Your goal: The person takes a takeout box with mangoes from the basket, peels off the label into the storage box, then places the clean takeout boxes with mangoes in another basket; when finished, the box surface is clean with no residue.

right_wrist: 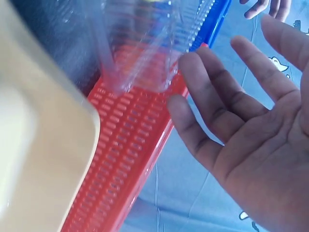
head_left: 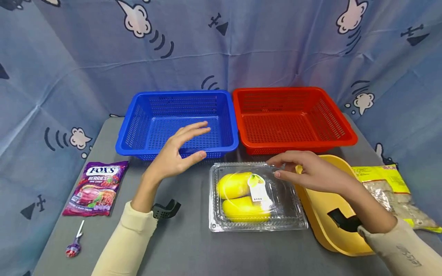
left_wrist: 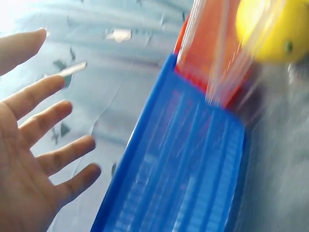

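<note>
From where I sit, the clear box [head_left: 283, 201] is just below and to the left of the right hand's [head_left: 310, 172] fingers, and I judge that what counts most is how those fingertips line up with its far right corner. The right hand is nearer. Its fingers are bent a little, with nothing in their grip. The left hand [head_left: 169, 159] has its fingers spread out and holds nothing too; from them the box is down to the right, apart. The long way of the box runs side to side, between the two hands. The yellow fruits [head_left: 238, 209] inside sit at the end away from the right fingers. Past the left fingers is the blue basket [head_left: 183, 103], past the right ones is the red basket [head_left: 279, 130], and the yellow tub [head_left: 328, 207] is under the right wrist. Some bits are hard for me to see. The right fingers cover that box corner, so I can't tell if they touch it. I also can't tell if the box lies quite flat on the bench [head_left: 193, 249]. The left wrist view is blurry and cuts off the box at the top, and the right wrist view cuts it off too. The words on the fruit label [head_left: 259, 193] are too small to read.
</note>
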Demonstrator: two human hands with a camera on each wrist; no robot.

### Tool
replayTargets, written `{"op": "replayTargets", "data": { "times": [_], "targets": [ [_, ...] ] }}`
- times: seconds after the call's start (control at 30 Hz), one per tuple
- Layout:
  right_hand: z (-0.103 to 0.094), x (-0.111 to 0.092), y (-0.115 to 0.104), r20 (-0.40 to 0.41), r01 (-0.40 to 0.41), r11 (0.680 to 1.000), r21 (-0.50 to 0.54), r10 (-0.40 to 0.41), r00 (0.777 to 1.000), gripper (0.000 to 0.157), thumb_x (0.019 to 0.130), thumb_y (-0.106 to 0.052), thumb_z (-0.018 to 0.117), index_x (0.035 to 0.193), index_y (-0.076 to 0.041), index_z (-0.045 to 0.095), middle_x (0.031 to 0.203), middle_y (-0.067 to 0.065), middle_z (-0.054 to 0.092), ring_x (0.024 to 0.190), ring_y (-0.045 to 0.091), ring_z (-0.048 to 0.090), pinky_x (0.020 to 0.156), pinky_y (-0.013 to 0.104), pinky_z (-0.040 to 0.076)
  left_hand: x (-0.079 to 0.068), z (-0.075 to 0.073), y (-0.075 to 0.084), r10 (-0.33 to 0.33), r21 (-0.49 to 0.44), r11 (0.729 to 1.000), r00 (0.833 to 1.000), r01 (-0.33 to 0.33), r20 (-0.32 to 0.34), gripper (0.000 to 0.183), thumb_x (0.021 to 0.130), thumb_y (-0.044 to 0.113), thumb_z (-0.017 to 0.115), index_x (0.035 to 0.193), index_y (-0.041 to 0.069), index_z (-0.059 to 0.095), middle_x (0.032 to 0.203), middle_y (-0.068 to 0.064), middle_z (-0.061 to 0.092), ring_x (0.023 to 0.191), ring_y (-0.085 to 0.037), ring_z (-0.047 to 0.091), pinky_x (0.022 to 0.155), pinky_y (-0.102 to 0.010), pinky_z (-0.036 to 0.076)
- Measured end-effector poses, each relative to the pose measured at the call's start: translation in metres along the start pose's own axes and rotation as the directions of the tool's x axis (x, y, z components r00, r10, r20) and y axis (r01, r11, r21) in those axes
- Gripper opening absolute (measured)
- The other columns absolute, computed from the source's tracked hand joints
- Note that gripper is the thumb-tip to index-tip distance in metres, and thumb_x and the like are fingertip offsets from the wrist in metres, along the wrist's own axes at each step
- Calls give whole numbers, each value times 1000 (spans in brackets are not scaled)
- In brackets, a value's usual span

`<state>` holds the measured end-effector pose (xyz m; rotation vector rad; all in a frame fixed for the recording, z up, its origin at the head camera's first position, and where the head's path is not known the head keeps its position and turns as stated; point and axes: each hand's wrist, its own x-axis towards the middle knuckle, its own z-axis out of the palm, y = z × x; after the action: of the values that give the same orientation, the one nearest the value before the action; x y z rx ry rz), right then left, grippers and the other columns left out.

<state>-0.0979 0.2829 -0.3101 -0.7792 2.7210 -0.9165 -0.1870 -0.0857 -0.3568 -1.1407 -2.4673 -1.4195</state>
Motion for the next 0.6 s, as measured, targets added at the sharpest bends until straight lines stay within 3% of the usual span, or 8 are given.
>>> {"op": "replayTargets", "data": {
  "times": [0.13,0.33,0.43,0.6],
  "targets": [
    [8,11,3,-16,56,998,16,-56,998,30,92,-18,76,122,-18,72,105,-9,71,87,6,59,73,26,55,2,15,9,33,-80,996,995,-26,91,51,92,27,72,142,21,61,149,1,57,138,-21,52,116,-53,40],
    [21,22,8,17,7,1000,-29,-6,1000,36,88,-26,80,124,-26,73,112,-12,70,97,8,57,83,33,54,1,32,15,-15,-90,995,971,37,240,43,92,28,74,134,22,67,136,6,65,131,-14,57,114,-46,44],
    [28,25,10,36,-13,999,-42,15,999,40,85,-27,83,124,-24,74,108,-9,70,99,14,54,84,37,51,2,40,16,-44,-52,997,947,64,319,44,92,32,73,134,23,67,138,6,65,135,-13,55,117,-44,42],
    [38,30,11,53,-24,997,-70,28,998,43,82,-27,85,124,-25,75,91,-4,60,92,20,48,80,37,37,3,50,13,-85,6,996,885,92,458,54,91,37,72,141,19,62,155,2,52,147,-20,44,121,-50,35]
  ]
}}
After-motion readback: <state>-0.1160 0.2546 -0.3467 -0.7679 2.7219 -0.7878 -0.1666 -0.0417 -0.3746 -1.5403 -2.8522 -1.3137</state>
